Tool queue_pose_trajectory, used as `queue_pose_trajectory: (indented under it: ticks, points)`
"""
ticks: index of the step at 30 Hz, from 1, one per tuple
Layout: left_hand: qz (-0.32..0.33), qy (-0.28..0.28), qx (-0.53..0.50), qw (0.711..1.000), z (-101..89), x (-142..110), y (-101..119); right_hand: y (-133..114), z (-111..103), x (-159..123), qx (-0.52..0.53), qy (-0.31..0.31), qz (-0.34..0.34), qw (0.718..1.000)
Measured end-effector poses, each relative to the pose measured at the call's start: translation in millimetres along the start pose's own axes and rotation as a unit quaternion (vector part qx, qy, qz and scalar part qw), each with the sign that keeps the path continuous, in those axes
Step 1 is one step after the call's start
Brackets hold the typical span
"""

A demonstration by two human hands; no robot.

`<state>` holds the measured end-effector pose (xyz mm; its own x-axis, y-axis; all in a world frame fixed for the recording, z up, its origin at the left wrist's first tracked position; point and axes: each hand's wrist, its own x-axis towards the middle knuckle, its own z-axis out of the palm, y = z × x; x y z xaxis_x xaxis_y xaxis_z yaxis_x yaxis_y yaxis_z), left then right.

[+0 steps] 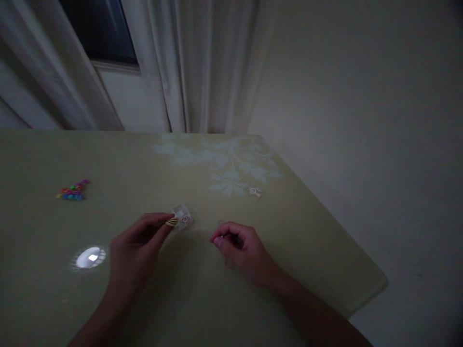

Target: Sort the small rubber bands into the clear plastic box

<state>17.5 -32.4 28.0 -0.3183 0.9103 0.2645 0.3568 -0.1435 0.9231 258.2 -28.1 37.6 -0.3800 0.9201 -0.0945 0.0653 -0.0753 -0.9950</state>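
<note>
At the far left, a pale curtain (32, 62) hangs beside a dark window (99, 29), with more folds of cloth to the window's right. Below them, on the green table (137, 168), lies a small cluster of multicoloured pieces (73, 191) – blue, orange, pink, purple, with bits of green and yellow. Nearer the person, a round, bright reflection (89, 257) shows on the tabletop.

Next comes the left hand (135, 246), its thumb and index finger pinching a small yellow-and-black striped piece (172, 222) between their tips. Just beyond those fingertips, right by the striped piece, is a clear plastic packet (183, 217) with white and reddish detail; whether the fingers grip it too, I cannot tell.

To the right of the packet, and apart from it, is the right hand (240, 248). Its thumb and index fingertips are pressed together and the other fingers curl in; whether they hold anything tiny is too dim to tell.

Beyond the 2 hands, a pale leaf-and-scroll pattern (229, 164) spreads over the table's far right part. At its near edge lies 1 small white piece (255, 192). A plain wall (354, 120) fills the right side.
</note>
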Motion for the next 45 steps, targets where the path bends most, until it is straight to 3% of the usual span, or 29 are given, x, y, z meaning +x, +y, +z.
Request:
queue_pose_trajectory:
  ticks: [3,7,11,17,25,33,37,41,44,45]
  points:
    - [0.025,0.039,0.097,0.994,-11.2,12,-17,3,2,-2,-0.007,0.003,-0.011,1.0]
    - [0.162,0.012,0.255,0.953,-17.2,20,-37,4,4,-2,-0.018,0.009,-0.024,1.0]
    - [0.199,-0.001,0.306,0.931,-15.7,22,-46,4,8,-2,-0.026,0.01,-0.028,0.999]
    - [0.206,-0.035,0.304,0.929,-12.7,20,-44,6,9,-1,-0.032,0.011,-0.035,0.999]
    - [0.207,-0.012,0.307,0.929,-11.1,21,-43,4,4,3,-0.027,0.047,-0.02,0.998]
    - [0.189,-0.025,0.28,0.941,-8.6,21,-46,3,4,4,-0.043,0.058,-0.033,0.997]
    - [0.201,-0.031,0.278,0.939,-12.2,22,-47,-1,-12,11,-0.082,0.094,-0.063,0.99]
    - [0.237,-0.045,0.282,0.928,-11.3,16,-39,-2,-41,20,-0.173,0.04,-0.052,0.983]
    - [0.306,-0.11,0.238,0.915,1.4,-3,-27,0,-60,23,-0.269,-0.018,-0.028,0.963]
    - [0.32,-0.161,0.218,0.908,7.6,-12,-23,2,-64,23,-0.286,-0.036,-0.019,0.957]
